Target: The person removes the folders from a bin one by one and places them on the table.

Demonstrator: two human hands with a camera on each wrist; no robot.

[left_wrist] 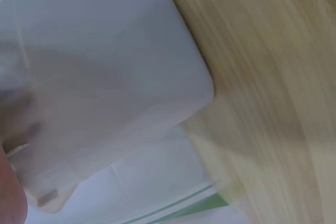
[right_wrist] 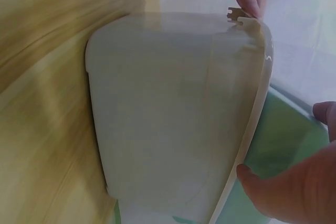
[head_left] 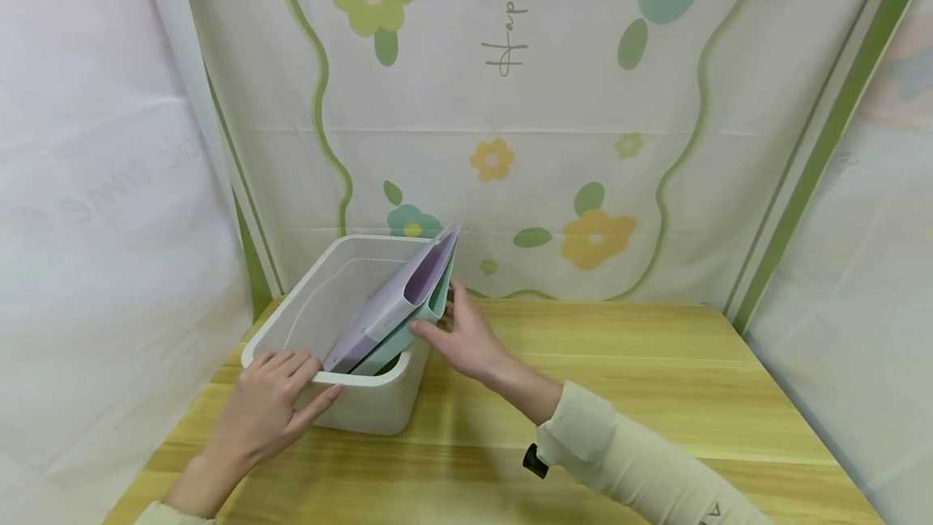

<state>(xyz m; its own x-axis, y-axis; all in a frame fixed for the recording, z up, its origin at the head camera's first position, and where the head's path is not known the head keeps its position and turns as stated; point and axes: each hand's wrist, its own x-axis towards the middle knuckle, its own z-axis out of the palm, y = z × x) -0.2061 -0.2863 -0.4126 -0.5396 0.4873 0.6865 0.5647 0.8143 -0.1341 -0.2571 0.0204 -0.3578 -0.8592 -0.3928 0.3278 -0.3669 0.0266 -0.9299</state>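
Observation:
A white plastic bin (head_left: 364,407) stands on the table. Inside it lean a purple folder (head_left: 382,310) and a mint-green folder (head_left: 389,344), tilted side by side with their upper ends above the rim. My right hand (head_left: 470,339) holds the green folder at its raised end, thumb on the near side and fingers behind; in the right wrist view its thumb (right_wrist: 254,182) lies right at the bin's rim. My left hand (head_left: 270,399) grips the bin's near-left rim, fingers over the edge and thumb outside. The left wrist view shows mostly the bin's outer wall (left_wrist: 115,72).
The bin stands at the left of a wooden table (head_left: 605,403). A flower-printed white curtain (head_left: 554,136) hangs along the back edge, with white fabric walls on the left (head_left: 102,209) and right (head_left: 860,282). A small black object (head_left: 535,461) shows by the right sleeve.

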